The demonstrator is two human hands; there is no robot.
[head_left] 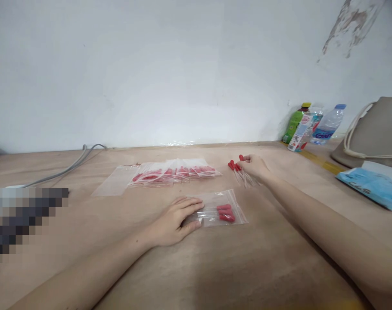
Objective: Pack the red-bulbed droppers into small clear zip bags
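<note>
My left hand [176, 219] lies flat on the wooden table [215, 267], fingers stretched out and pressing the left end of a small clear bag [220, 210] that holds three red-capped droppers. My right hand [254, 165] reaches further back and right, fingers closed on a red-capped dropper [242, 158]. A loose bunch of red-capped droppers [238, 172] lies right beside that hand. A row of filled clear bags [175, 172] with red-capped droppers sits behind my left hand, overlapping each other.
An empty clear bag [113, 183] lies left of the row. A grey cable [70, 165] runs along the back left. Three bottles [307, 127] stand against the wall at right, beside a beige bag [377, 133] and a blue tissue pack [373, 185].
</note>
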